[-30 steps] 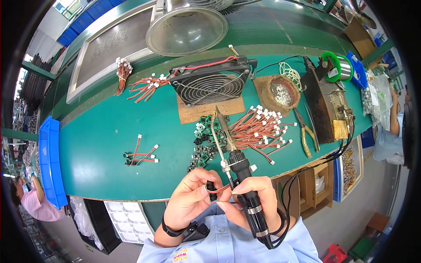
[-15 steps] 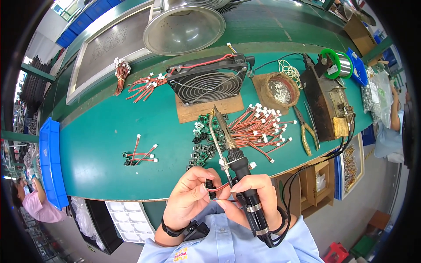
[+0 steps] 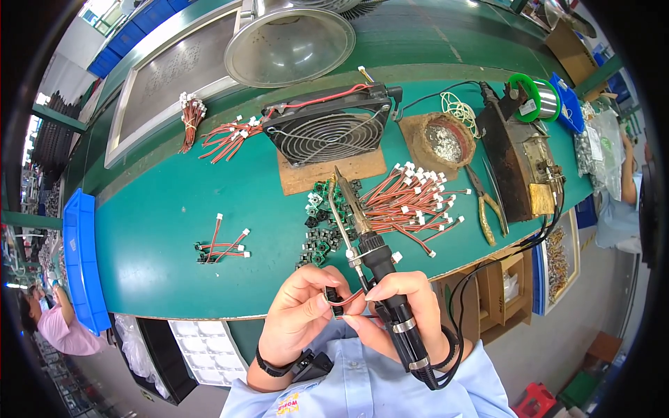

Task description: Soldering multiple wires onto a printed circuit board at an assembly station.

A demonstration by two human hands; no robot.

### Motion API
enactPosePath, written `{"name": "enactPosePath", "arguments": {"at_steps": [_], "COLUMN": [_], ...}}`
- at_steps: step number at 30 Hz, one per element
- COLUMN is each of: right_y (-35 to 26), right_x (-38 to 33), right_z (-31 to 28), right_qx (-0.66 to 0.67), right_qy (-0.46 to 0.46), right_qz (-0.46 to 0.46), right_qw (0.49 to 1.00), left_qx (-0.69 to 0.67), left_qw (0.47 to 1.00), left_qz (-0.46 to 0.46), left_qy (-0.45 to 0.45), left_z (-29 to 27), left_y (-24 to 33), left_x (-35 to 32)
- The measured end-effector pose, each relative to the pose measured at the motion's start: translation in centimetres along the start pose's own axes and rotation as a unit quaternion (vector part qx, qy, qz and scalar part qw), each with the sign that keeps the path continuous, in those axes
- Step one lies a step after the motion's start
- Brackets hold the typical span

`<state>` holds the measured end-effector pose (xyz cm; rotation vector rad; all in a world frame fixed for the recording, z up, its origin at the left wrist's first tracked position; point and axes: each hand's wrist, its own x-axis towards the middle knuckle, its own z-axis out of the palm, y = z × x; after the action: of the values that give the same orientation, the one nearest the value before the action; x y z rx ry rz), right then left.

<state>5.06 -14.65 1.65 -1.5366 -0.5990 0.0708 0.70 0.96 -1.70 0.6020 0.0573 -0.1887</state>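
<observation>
Close to my shirt, my left hand (image 3: 293, 317) pinches a small black component (image 3: 332, 298) between thumb and fingers. A red and black wire lead (image 3: 352, 299) runs from it to the fingertips of my right hand (image 3: 411, 303). That hand is wrapped round the black handle of a soldering iron (image 3: 378, 259), whose tip points away over the bench. A thin metal tube runs alongside the iron. Beyond my hands lie a heap of small black and green components (image 3: 320, 240) and a pile of red and black leads with white plugs (image 3: 411, 202).
A black fan (image 3: 326, 136) stands behind the heap. To the right are a round pot of solder scraps (image 3: 446, 143), pliers (image 3: 488, 212), a dark metal box (image 3: 512, 164) and a solder spool (image 3: 547, 102). Several wired components (image 3: 221, 249) lie left, near a blue bin (image 3: 82, 258).
The soldering iron has shifted very slightly left. Both hands keep the same holds, and the things on the bench lie as before.
</observation>
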Motion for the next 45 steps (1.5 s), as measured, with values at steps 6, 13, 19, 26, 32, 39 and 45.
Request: {"name": "enactPosePath", "arguments": {"at_steps": [6, 13, 19, 26, 32, 39, 45], "right_y": [-0.1, -0.2, -0.3, 0.1, 0.2, -0.3, 0.3], "right_x": [0.0, 0.1, 0.3, 0.5, 0.5, 0.8, 0.8], "right_z": [-0.2, -0.4, -0.6, -0.8, -0.6, -1.0, -1.7], "right_qx": [0.005, -0.001, -0.008, -0.016, -0.024, -0.036, -0.033], "right_qy": [-0.008, -0.018, -0.019, -0.022, -0.007, -0.008, -0.032], "right_qz": [0.012, 0.018, 0.011, -0.009, -0.034, -0.036, -0.046], "right_qw": [1.0, 1.0, 1.0, 1.0, 0.999, 0.999, 0.998], "left_qx": [0.009, 0.014, 0.037, 0.133, 0.09, 0.105, 0.22], "left_qw": [1.0, 1.0, 0.999, 0.99, 0.995, 0.994, 0.975], "left_qz": [0.009, 0.001, 0.013, 0.035, 0.041, 0.021, 0.025], "left_qy": [0.012, 0.003, 0.003, 0.019, 0.014, 0.031, 0.033], "left_z": [0.2, 0.1, 0.2, 0.8, 0.8, 1.2, 1.5], "left_y": [-0.1, 0.0, 0.0, 0.5, 0.2, 0.5, 1.1], "left_x": [-0.1, -0.1, -0.1, 0.0, 0.0, -0.3, -0.4]}}
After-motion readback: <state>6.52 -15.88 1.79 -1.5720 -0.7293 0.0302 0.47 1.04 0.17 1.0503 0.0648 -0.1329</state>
